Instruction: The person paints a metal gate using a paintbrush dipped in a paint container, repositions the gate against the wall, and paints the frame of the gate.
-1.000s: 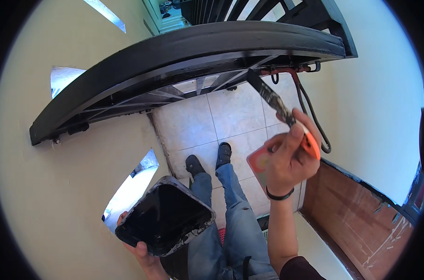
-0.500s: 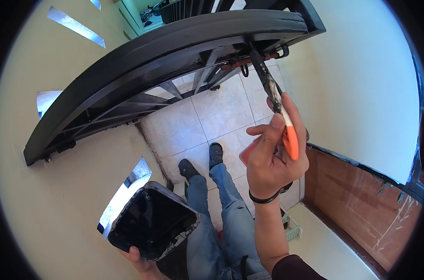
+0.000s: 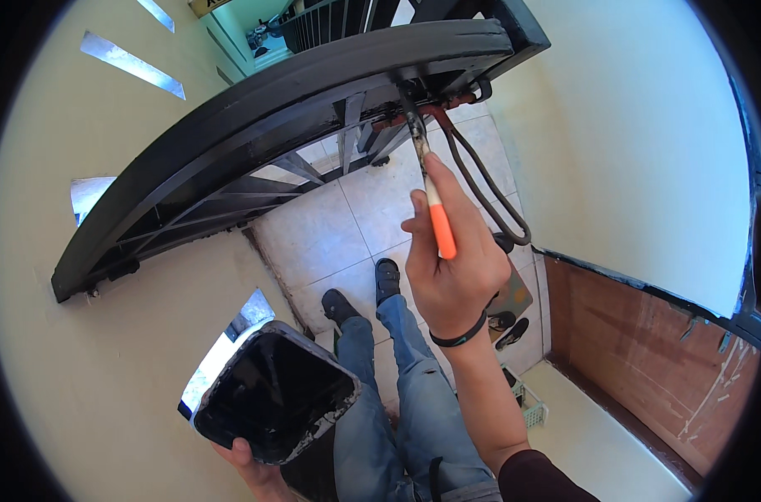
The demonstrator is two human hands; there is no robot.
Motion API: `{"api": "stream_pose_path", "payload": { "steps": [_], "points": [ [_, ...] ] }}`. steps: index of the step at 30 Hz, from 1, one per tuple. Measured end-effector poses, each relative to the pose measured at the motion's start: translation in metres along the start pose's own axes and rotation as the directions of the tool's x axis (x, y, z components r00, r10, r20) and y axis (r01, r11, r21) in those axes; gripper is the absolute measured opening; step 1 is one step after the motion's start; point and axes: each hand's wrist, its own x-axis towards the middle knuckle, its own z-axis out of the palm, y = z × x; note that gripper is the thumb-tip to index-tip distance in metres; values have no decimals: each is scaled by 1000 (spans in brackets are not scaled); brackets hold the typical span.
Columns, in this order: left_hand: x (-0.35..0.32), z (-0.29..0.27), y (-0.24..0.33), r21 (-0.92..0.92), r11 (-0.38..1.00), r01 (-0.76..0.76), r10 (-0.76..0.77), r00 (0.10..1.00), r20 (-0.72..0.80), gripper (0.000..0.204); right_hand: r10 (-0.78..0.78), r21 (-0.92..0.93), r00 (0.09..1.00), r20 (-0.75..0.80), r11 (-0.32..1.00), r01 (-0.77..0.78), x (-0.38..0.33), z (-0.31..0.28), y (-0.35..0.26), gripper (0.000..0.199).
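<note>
Reaching higher than a second ago, the right hand [image 3: 456, 268] is now being held up against the black metal gate [image 3: 272, 117], and the paintbrush [image 3: 431, 197] it grips is being pressed with its dark bristle tip into the corner under the gate's top rail, beside the reddish, unpainted bracket [image 3: 435, 109]; a second ago the brush was being carried lower and clear of the metal, so the black coating is judged as now being worked into this joint rather than being loaded or carried. The fingers are being kept wrapped tightly round the orange handle, whose upper part is white and smeared with dark paint. The left hand [image 3: 255, 464] is being kept low at the lower edge of the view, closed under the paint tub [image 3: 272, 393], a rounded-square plastic container whose inside is glossy black and whose pale rim is being crusted with dried flakes; the two hands are being held well apart. The gate's rail is reading as smooth, curved and freshly dark, with thin bars beneath it. Below, pale glazed floor tiles [image 3: 313, 234], blue denim legs [image 3: 397, 393] and dark shoes are being seen, with cream plastered walls [image 3: 648, 125] to either side.
</note>
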Motion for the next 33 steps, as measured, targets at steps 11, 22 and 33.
{"api": "stream_pose_path", "payload": {
  "steps": [11,22,33],
  "points": [
    [21,7,-37,-85,996,19,-3,983,182,84,381,246,921,-82,903,-352,-44,-79,-23,53],
    [-3,28,-60,-82,996,48,-44,998,43,103,536,357,841,-67,800,-482,-38,-135,-61,51],
    [-59,92,-87,-233,972,38,0,987,161,79,62,325,947,314,931,-168,-47,-200,-47,33]
  ]
}}
